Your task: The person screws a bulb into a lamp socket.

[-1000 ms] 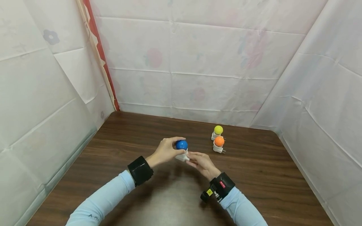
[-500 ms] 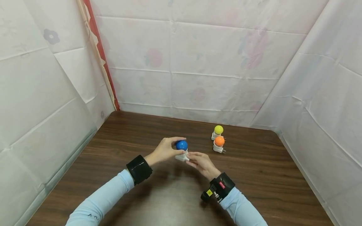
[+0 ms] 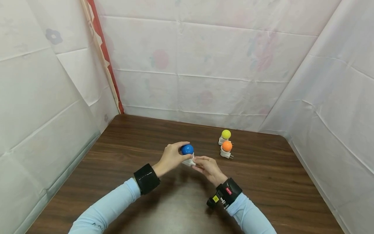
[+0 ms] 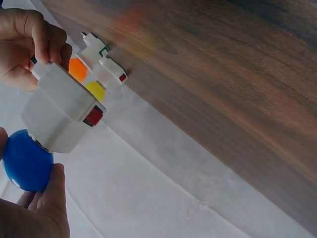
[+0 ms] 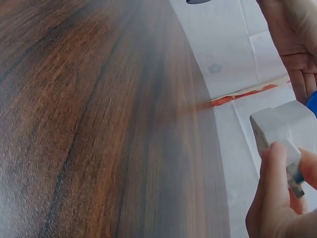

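Over the middle of the table, my left hand (image 3: pixel 171 158) grips a round blue bulb (image 3: pixel 187 149) between thumb and fingers. The bulb sits in a white plug-in lamp socket (image 4: pixel 62 106) with a small red switch on one side. My right hand (image 3: pixel 211 169) pinches the plug end of that socket (image 5: pixel 282 126) from the right. Metal prongs (image 5: pixel 295 181) show between its fingers in the right wrist view. In the left wrist view, socket and bulb appear tilted. From these frames I cannot tell how deep the bulb is seated.
To the right of my hands stand two similar plug-in lamps, one with an orange bulb (image 3: pixel 227 146), and behind it one with a yellow bulb (image 3: pixel 226 134). The dark wooden table (image 3: pixel 140 130) is bordered by white sheeting (image 3: pixel 187 94) at the back and sides.
My left hand has turned slightly on the blue bulb, and its wrist has shifted a little right and nearer. The right hand still pinches the socket in almost the same place.
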`<control>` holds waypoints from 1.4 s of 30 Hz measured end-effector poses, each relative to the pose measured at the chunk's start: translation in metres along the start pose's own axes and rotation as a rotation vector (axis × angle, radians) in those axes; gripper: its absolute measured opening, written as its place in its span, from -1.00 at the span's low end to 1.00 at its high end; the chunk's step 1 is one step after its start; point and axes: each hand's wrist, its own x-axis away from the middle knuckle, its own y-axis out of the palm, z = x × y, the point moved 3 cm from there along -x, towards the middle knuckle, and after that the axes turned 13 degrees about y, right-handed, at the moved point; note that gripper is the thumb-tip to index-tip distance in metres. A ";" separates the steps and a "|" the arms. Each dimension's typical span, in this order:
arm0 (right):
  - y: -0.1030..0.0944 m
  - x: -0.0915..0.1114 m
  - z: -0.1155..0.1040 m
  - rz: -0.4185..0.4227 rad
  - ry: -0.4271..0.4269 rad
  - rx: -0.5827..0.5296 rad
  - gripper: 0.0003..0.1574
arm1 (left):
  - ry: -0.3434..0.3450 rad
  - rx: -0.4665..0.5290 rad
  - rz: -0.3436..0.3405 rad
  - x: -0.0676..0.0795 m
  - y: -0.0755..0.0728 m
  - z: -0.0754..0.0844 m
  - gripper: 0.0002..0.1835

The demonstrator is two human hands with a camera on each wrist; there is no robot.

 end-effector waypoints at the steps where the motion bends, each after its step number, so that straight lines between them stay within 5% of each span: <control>1: 0.000 0.000 0.000 -0.002 0.003 0.008 -0.57 | 0.003 0.008 -0.004 0.000 -0.001 0.000 -0.46; 12: -0.001 0.000 -0.001 -0.029 0.028 0.027 -0.48 | 0.032 0.052 -0.069 -0.001 -0.008 -0.002 -0.47; 34: -0.004 0.000 0.007 -0.069 0.090 0.041 -0.39 | 0.085 0.209 -0.332 -0.007 -0.015 -0.015 -0.52; 42: -0.007 -0.002 0.011 -0.065 0.057 0.091 -0.40 | 0.093 0.175 -0.344 -0.003 -0.011 -0.018 -0.49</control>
